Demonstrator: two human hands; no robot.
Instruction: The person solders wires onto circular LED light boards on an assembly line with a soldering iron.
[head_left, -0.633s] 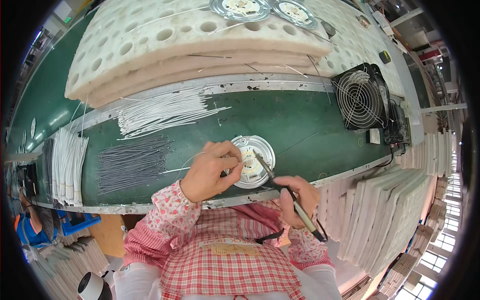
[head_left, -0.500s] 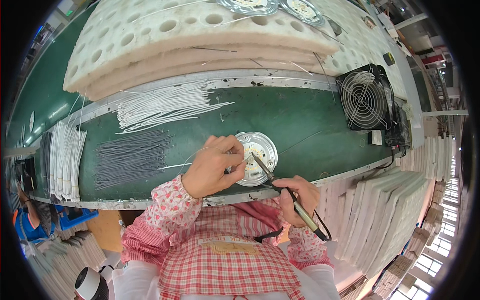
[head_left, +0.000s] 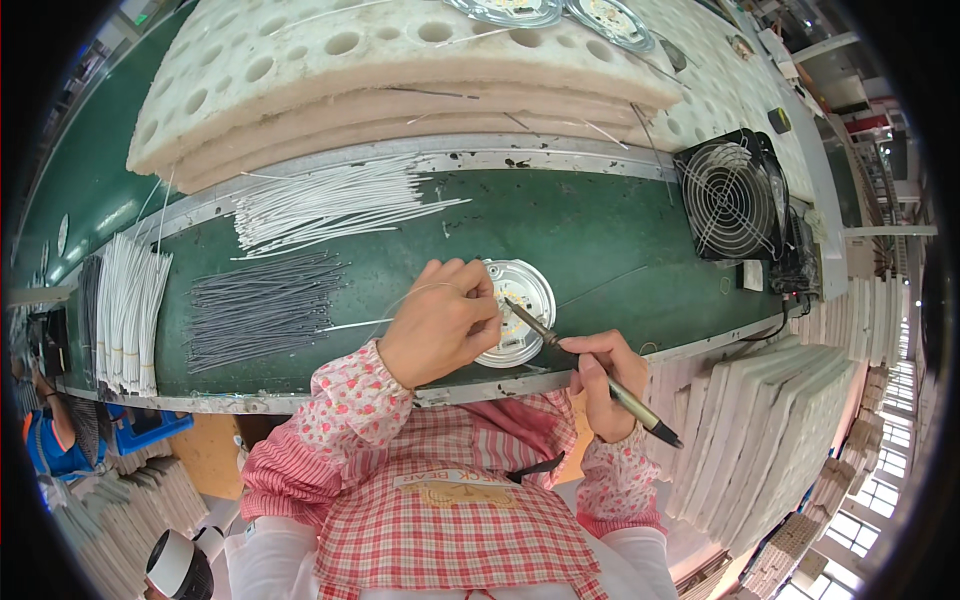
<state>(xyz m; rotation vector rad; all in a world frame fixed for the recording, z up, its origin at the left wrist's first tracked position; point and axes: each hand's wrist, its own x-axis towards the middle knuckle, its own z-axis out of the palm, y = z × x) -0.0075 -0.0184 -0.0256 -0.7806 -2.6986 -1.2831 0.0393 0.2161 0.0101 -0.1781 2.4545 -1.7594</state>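
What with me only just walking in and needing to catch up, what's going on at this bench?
A person is working at a round metal disc on a green bench. The right hand holds a pen-shaped tool, apparently a soldering iron, its tip at the disc's middle; whether it touches is hard to tell. The left hand is at the disc's left side, its fingertips partly hidden. White wires and dark grey wires lie to the left, and a fan stands to the right.
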